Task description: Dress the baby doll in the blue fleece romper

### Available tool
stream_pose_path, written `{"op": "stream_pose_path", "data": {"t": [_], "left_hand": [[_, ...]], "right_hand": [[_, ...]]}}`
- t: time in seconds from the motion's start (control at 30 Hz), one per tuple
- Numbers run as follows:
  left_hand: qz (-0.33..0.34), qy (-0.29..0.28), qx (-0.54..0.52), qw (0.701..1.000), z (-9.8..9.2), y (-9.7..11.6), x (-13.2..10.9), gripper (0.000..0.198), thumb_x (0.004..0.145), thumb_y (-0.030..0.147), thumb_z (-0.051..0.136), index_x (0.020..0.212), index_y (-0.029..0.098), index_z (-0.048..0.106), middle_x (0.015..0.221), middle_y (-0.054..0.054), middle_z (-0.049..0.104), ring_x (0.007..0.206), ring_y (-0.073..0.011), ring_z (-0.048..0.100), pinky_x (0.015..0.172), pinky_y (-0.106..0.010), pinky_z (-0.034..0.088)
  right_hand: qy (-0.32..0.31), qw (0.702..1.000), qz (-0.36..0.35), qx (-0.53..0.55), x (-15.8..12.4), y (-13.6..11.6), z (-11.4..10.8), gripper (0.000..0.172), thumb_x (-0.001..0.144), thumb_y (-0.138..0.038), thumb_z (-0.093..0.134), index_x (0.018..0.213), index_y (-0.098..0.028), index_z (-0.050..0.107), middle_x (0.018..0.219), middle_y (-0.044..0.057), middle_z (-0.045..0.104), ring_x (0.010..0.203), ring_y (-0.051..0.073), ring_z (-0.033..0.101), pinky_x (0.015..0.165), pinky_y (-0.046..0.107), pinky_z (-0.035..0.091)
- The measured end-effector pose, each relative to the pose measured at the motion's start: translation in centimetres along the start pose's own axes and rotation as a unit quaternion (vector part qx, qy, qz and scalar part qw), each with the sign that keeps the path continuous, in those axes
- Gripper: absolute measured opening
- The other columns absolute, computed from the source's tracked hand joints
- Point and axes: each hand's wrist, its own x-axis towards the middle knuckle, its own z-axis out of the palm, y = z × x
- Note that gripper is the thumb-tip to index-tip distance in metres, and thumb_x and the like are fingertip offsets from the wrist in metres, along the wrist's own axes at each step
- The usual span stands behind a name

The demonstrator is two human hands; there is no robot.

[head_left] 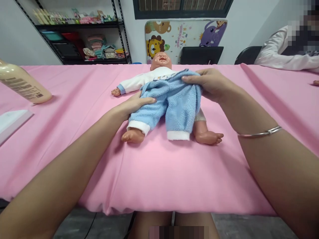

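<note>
While my right hand pinches the waist of the blue trousers, half on the doll at twelve o'clock, and my left hand clasps their leg, I should keep the cloth untwisted.

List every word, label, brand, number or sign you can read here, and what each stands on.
"HAPPY": pink lettering running down the wall board; the script beside it is too blurred to read.
Bottle: lines of dark print, too blurred to read; no brand legible.
Doll's shirt: a small print, partly under the trousers; cannot tell if it holds letters.
</note>
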Motion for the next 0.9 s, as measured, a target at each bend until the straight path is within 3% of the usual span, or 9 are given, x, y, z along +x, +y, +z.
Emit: {"op": "stream_pose_path", "data": {"t": [0.07,0.17,0.23,0.3,0.43,0.53,0.63,0.8,0.9], "left_hand": [[-0.006,0.014,0.036,0.999,-0.2,-0.1,0.1,0.059,0.069,0.044,0.071,0.122,0.024,0.056,0.124,-0.007,0.061,0.118,-0.0260,0.057,0.102,-0.040,0.047],[0.002,0.158,0.137,0.978,-0.8,-0.1,-0.2,0.060,0.070,0.052,0.069,0.118,0.020,0.054,0.120,-0.009,0.062,0.117,-0.0286,0.055,0.101,-0.044,0.045],[0.040,0.251,0.177,0.951,-1.1,0.4,-0.6,0.063,0.071,0.056,0.068,0.121,0.022,0.049,0.122,-0.008,0.059,0.117,-0.0271,0.053,0.101,-0.045,0.045],[0.105,0.270,0.193,0.937,-1.0,1.5,-0.9,0.069,0.069,0.056,0.070,0.126,0.027,0.043,0.130,-0.004,0.053,0.121,-0.0251,0.049,0.104,-0.043,0.044],[0.251,0.142,0.227,0.930,0.4,4.9,-0.6,0.080,0.060,0.045,0.081,0.129,0.029,0.043,0.140,-0.002,0.045,0.131,-0.0254,0.041,0.113,-0.039,0.037],[0.259,0.043,0.256,0.930,1.7,7.4,0.5,0.053,0.064,0.034,0.077,0.113,0.026,0.057,0.122,-0.001,0.059,0.121,-0.0258,0.050,0.111,-0.039,0.040],[0.244,0.020,0.264,0.933,2.4,8.7,1.2,0.028,0.066,0.023,0.072,0.093,0.025,0.063,0.100,0.000,0.064,0.104,-0.0233,0.056,0.100,-0.038,0.047],[0.267,-0.049,0.196,0.942,2.3,9.3,1.1,0.023,0.066,0.016,0.070,0.085,0.015,0.056,0.089,-0.002,0.057,0.085,-0.0153,0.056,0.083,-0.034,0.046],[0.252,-0.034,0.147,0.956,2.1,9.6,0.8,0.028,0.070,0.025,0.069,0.090,0.015,0.053,0.086,-0.001,0.054,0.078,-0.0113,0.054,0.079,-0.032,0.044]], "right_hand": [[0.024,0.997,-0.020,0.065,-0.2,-0.8,-0.1,0.011,0.079,-0.007,0.067,0.070,-0.008,0.060,0.065,0.002,0.058,0.059,0.008,0.055,0.060,0.021,0.047],[0.057,0.992,-0.051,0.098,-0.3,-1.5,0.5,0.014,0.079,-0.005,0.066,0.069,-0.010,0.059,0.061,0.001,0.055,0.056,0.006,0.053,0.054,0.018,0.044],[0.035,0.993,-0.080,0.083,-0.5,-1.8,1.1,0.010,0.078,-0.006,0.067,0.072,-0.011,0.061,0.065,0.002,0.057,0.058,0.007,0.054,0.052,0.018,0.042],[-0.013,0.992,-0.115,0.055,-0.9,-2.0,1.7,0.007,0.076,-0.007,0.068,0.074,-0.012,0.063,0.069,0.002,0.058,0.059,0.007,0.054,0.053,0.019,0.043],[-0.139,0.978,-0.152,0.023,-1.6,-2.4,2.2,0.012,0.070,-0.016,0.074,0.074,-0.022,0.064,0.074,-0.002,0.059,0.062,0.008,0.052,0.066,0.020,0.053],[-0.192,0.970,-0.142,0.033,-1.5,-2.4,1.7,0.013,0.068,-0.017,0.075,0.074,-0.022,0.065,0.074,-0.002,0.059,0.067,0.007,0.056,0.063,0.015,0.053],[-0.215,0.967,-0.120,0.072,-1.1,-2.2,0.5,0.013,0.070,-0.016,0.072,0.081,-0.020,0.066,0.076,-0.002,0.061,0.070,0.007,0.060,0.063,0.014,0.053],[-0.281,0.950,-0.116,0.067,-0.8,-2.0,-1.1,0.020,0.074,-0.012,0.067,0.093,-0.017,0.066,0.085,-0.003,0.068,0.077,0.008,0.066,0.072,0.017,0.055],[-0.217,0.967,-0.119,0.063,-0.9,-2.1,-1.1,0.017,0.071,-0.008,0.068,0.086,-0.014,0.065,0.073,-0.002,0.065,0.064,0.005,0.061,0.059,0.014,0.049]]}}
